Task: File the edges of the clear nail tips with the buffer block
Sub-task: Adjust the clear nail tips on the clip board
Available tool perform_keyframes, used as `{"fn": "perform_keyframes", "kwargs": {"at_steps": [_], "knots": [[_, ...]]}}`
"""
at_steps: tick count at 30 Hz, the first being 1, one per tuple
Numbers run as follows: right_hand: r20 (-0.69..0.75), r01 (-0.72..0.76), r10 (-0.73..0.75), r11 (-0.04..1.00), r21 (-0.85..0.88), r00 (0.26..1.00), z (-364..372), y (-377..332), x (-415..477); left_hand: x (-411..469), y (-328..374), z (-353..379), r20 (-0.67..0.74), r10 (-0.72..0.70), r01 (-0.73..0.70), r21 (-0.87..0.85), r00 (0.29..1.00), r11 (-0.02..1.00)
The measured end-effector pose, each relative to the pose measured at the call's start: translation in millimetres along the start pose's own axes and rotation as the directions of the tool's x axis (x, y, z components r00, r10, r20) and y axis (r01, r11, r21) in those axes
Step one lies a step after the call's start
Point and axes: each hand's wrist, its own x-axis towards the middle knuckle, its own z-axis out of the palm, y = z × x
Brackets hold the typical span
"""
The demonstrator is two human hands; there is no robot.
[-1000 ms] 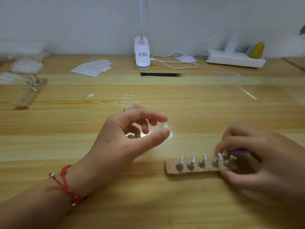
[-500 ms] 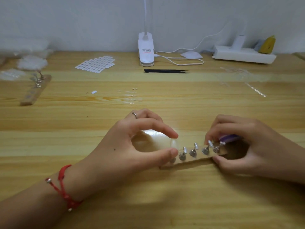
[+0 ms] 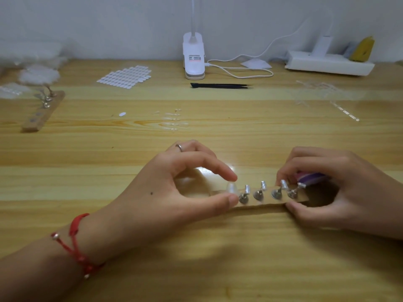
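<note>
hands: 2, left hand point(image 3: 174, 192) and right hand point(image 3: 349, 192) | buffer block point(image 3: 310, 178): 1 | clear nail tip point(image 3: 231, 188): 1 | wooden strips: 2, near strip point(image 3: 261, 204) and far strip point(image 3: 41, 115) | bare metal stands point(image 3: 259, 192) on near strip: 4, possibly a fifth under the tip | lamp point(image 3: 194, 57): 1 | black tool point(image 3: 220, 85): 1 | power strip point(image 3: 329, 65): 1

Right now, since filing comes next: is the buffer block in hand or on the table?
In hand: the right hand grips the buffer block, fingers curled over it; the left hand pinches a clear nail tip.
</note>
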Motion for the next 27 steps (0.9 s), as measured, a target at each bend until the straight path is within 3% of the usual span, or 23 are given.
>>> {"fn": "perform_keyframes", "kwargs": {"at_steps": [27], "knots": [[-0.002,0.024,-0.024,1.0,-0.003,1.0,1.3,3.6,0.9,0.1,-3.0,1.2,0.002,0.018,-0.019,0.037,1.0,0.999]]}}
